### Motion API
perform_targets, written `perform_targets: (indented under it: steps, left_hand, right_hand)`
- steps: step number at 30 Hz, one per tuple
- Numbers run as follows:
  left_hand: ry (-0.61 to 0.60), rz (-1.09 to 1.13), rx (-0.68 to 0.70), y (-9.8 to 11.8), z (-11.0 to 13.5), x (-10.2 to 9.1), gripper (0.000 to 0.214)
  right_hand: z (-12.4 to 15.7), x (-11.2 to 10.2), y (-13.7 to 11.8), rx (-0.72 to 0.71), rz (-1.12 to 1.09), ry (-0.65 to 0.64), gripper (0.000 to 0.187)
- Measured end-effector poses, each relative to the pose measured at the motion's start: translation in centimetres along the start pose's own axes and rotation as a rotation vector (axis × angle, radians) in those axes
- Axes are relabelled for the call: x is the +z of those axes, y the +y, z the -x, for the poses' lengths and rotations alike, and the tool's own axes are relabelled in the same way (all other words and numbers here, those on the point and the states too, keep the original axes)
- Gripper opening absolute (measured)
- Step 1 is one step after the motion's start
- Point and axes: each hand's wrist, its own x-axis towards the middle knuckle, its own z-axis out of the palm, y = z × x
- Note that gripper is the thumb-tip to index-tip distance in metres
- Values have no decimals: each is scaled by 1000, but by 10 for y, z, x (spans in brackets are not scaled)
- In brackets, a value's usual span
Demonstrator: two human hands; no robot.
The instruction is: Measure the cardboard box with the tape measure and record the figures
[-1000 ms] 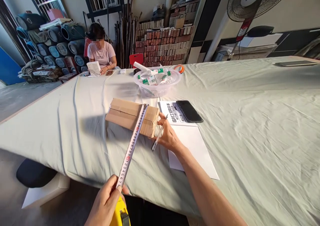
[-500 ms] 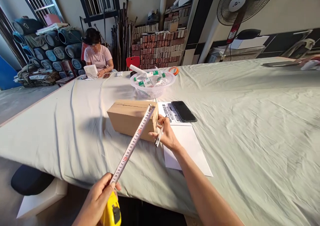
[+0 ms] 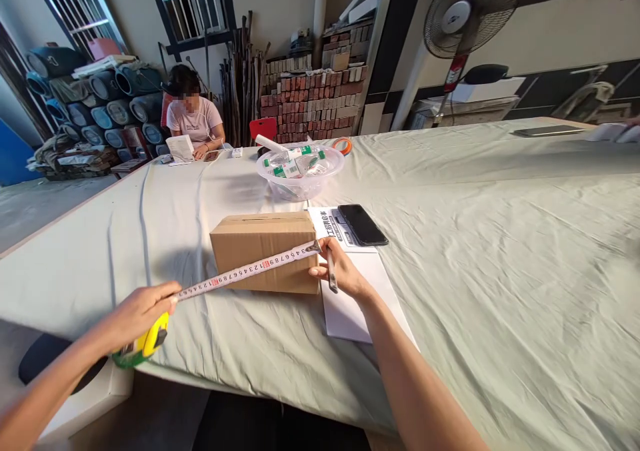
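The left hand [image 3: 143,308] hung just off the near edge of the counter [image 3: 500,251], its grip wrapped tight around a yellow tape measure [image 3: 150,336]. The tape [image 3: 245,271] ran from it, up and to the right, across the front face of a cardboard box [image 3: 263,248]. The box sat closed and flat on the cloth-covered counter, straight ahead of the person. The right hand [image 3: 343,272] rested at the box's near right corner, its grip pinching the tape's end against that edge, with a pen [image 3: 331,278] tucked between the fingers and pointing down. Under that hand lay a white sheet of paper [image 3: 350,308], just beside the box. A dark phone [image 3: 363,224] lay on a printed sheet beyond. A clear bowl [image 3: 320,183] of bottles stood behind the box. Another person [image 3: 193,121] sat at the far end.
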Motion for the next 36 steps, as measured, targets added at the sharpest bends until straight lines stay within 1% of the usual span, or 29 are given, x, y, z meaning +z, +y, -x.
perform_targets:
  steps: [2,4,6,7,10,13,17,20,22,23,24,25,27,30,31,33,36]
  left_hand:
    - [-12,-106,59,0,-15,-19,24]
    - [1,-218,164,1,-31,-35,22]
    - [42,-317,262,4,-47,-46,20]
    - [54,-329,272,5,-53,-49,19]
    - [65,-326,274,6,-70,-50,17]
    - [66,-316,288,5,-79,-46,15]
    - [65,-297,296,4,-80,-46,15]
    - [54,-284,301,3,-72,-43,16]
    - [47,-257,283,4,-62,-33,18]
    - [50,-232,262,5,-55,-24,19]
    - [52,-166,211,6,-47,-13,18]
    - [67,-88,154,8,-38,0,18]
    - [29,63,85,15,-19,31,21]
    - [-59,313,60,27,6,80,27]
    - [-69,385,56,32,12,95,28]
    - [-50,472,47,42,20,121,28]
    - [66,499,9,56,23,147,27]
  right_hand:
    - [1,0,-2,33,2,-1,51]
    - [2,0,-2,42,14,6,51]
    - [2,0,-2,53,22,5,51]
    - [2,0,-2,58,28,2,51]
    - [2,0,-1,73,42,-12,50]
    - [3,-1,1,72,47,-17,50]
    - [4,-2,2,51,62,-1,50]
    - [4,-1,3,15,72,33,50]
    - [3,1,4,-6,71,79,50]
    - [2,2,5,-13,64,106,51]
    - [1,4,6,-17,53,132,51]
    - [0,6,7,-18,37,159,52]
    - [-2,10,10,-11,-8,204,54]
    - [-3,15,12,17,-91,247,56]
    - [-3,16,12,32,-112,257,57]
    - [-3,19,10,62,-135,291,57]
    - [-1,22,5,93,-166,366,57]
